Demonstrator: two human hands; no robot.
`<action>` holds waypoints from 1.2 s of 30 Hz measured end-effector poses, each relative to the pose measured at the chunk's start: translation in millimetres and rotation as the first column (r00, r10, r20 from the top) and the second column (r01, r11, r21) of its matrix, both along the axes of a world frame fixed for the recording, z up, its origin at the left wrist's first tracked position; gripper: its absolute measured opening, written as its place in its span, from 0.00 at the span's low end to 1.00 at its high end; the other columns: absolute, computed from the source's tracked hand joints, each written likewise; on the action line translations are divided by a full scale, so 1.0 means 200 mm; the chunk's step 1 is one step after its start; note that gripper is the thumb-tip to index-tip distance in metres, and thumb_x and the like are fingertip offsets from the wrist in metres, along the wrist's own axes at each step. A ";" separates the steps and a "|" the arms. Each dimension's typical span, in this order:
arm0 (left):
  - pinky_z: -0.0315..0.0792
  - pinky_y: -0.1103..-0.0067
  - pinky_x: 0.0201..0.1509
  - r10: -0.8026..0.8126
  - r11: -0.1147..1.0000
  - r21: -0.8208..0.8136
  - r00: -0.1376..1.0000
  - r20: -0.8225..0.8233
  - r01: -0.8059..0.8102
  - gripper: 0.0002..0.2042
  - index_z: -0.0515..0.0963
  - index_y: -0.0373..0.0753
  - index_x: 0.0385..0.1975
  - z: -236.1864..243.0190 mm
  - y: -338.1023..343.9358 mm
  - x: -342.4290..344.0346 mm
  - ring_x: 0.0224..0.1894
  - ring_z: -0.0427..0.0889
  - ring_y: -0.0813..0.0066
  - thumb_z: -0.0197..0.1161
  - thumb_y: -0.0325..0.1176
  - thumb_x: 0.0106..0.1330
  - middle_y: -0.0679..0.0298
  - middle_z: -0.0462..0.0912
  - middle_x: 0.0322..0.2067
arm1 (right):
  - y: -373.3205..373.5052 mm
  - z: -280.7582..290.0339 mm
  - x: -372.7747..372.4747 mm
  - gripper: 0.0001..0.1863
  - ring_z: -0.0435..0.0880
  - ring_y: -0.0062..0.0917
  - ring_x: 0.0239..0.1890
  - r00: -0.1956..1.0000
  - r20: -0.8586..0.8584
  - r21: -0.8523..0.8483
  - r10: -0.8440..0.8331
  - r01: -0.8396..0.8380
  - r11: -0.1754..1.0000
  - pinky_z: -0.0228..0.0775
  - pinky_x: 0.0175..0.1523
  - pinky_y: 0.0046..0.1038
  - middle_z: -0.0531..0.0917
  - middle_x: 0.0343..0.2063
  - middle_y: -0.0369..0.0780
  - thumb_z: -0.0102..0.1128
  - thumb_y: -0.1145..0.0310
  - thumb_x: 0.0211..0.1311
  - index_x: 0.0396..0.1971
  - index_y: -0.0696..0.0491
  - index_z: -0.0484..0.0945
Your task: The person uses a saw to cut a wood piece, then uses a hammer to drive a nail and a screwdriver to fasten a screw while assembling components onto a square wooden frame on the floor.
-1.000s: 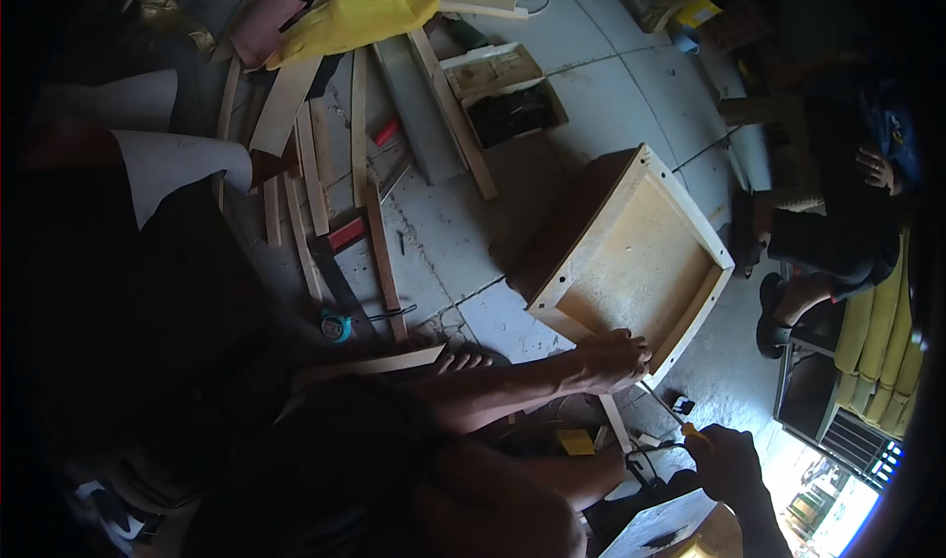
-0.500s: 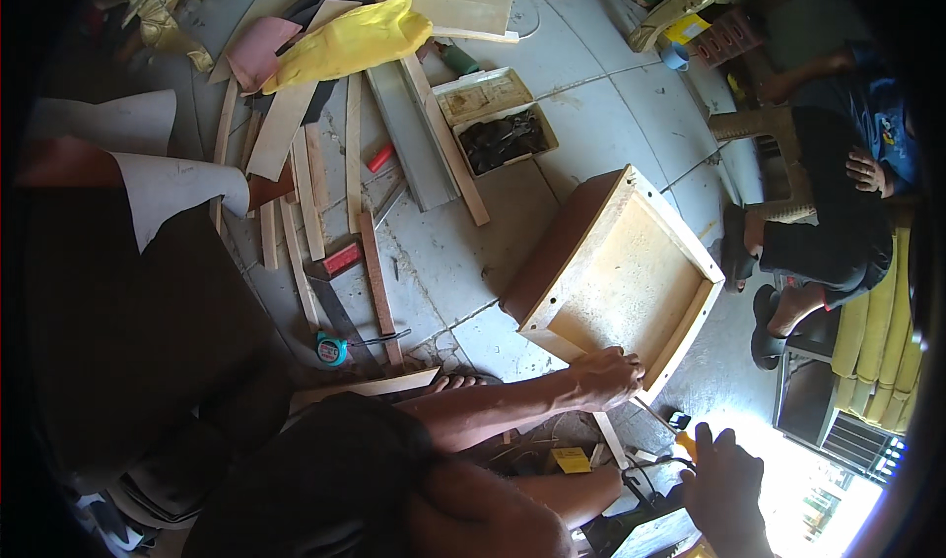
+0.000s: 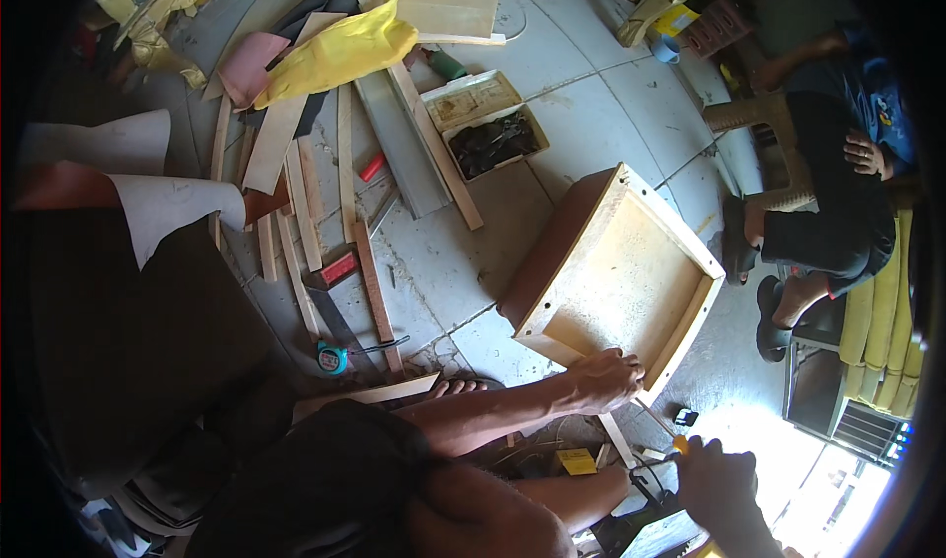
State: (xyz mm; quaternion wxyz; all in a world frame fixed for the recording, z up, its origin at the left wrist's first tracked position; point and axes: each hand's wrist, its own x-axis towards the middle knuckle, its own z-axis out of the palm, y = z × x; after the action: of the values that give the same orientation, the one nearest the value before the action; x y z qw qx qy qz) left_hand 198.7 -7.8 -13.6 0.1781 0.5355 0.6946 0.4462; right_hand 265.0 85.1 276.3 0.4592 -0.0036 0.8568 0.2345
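The box (image 3: 577, 255) shows 2 finishes: pale, bare-looking wood along its rim and a smooth, dark reddish-brown surface outside. Its recessed panel (image 3: 631, 272) looks like mottled wood with a faint sheen. The screwdriver (image 3: 681, 445) has a thin metal shaft and a yellow, plastic-looking handle. The wood strips (image 3: 346, 164) are raw and matt, the floor tiles (image 3: 581, 115) smooth but stained, the tape measure (image 3: 331, 358) teal plastic, the yellow sheet (image 3: 340, 61) creased and matt.
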 end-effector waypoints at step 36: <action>0.79 0.67 0.55 -0.007 0.998 -0.054 0.996 0.086 0.012 0.04 0.83 0.36 0.34 0.02 -0.01 -0.01 0.50 0.82 0.61 0.63 0.28 0.63 0.56 0.83 0.40 | 0.09 0.00 -0.07 0.17 0.89 0.48 0.35 0.831 -0.074 -0.224 -0.551 0.524 0.821 0.80 0.46 0.46 0.88 0.33 0.50 0.62 0.56 0.70 0.44 0.55 0.85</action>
State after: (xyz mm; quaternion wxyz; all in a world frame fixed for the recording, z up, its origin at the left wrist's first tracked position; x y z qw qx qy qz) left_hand 196.4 -9.1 -9.9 0.2244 0.5140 0.6957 0.4488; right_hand 251.8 103.2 276.8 0.4447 0.2097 0.8707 0.0102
